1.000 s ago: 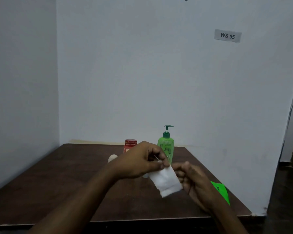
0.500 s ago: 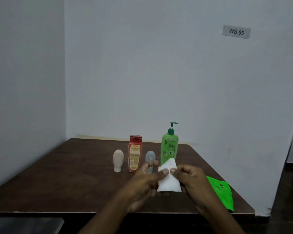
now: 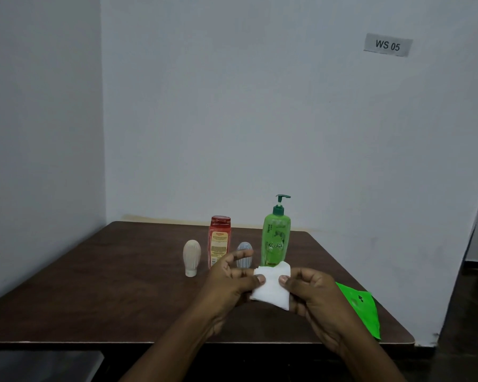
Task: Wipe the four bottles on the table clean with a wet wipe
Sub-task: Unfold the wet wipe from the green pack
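Note:
A folded white wet wipe [image 3: 272, 287] hangs above the table, pinched on its left side by my left hand [image 3: 229, 283] and on its right side by my right hand [image 3: 312, 295]. Behind the hands a row of bottles stands upright on the brown table [image 3: 94, 293]: a small cream bottle [image 3: 191, 257] standing on its cap, a red bottle [image 3: 219, 239], a small grey-blue bottle [image 3: 244, 255] partly hidden by my left fingers, and a tall green pump bottle [image 3: 276, 238].
A green wipe packet [image 3: 362, 310] lies flat near the table's right front corner. White walls close the table in at the left and back. A "WS 05" label [image 3: 387, 45] is on the back wall. A doorway opens at the far right.
My view has dropped and steadied, bringing the whole row of bottles into sight. Both hands have shifted their pinch on the wipe, which is now folded smaller and held more squarely between them.

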Demonstrator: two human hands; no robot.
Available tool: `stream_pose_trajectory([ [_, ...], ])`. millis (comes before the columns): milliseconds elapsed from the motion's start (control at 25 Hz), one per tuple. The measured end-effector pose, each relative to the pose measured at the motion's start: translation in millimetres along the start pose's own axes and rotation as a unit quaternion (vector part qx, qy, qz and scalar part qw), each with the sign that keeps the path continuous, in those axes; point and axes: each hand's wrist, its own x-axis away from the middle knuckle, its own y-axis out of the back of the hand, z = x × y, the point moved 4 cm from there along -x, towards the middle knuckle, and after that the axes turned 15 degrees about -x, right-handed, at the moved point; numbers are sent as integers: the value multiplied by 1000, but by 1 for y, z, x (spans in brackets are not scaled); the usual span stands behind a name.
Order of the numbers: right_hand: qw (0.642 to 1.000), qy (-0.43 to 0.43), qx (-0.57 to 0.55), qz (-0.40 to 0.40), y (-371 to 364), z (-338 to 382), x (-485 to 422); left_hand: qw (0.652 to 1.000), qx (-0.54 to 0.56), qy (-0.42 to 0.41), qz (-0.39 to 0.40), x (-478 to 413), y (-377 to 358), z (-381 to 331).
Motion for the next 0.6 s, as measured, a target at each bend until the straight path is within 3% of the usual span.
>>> stream_pose_trajectory([
  [280,980,173,66,67,-9,50,32,982,-22,-188,-9,33,8,-37],
  [440,972,190,105,92,-12,60,36,978,-20,-206,-1,36,7,-46],
  [600,972,197,99,81,-12,61,40,984,42,-171,7,42,-1,-41],
])
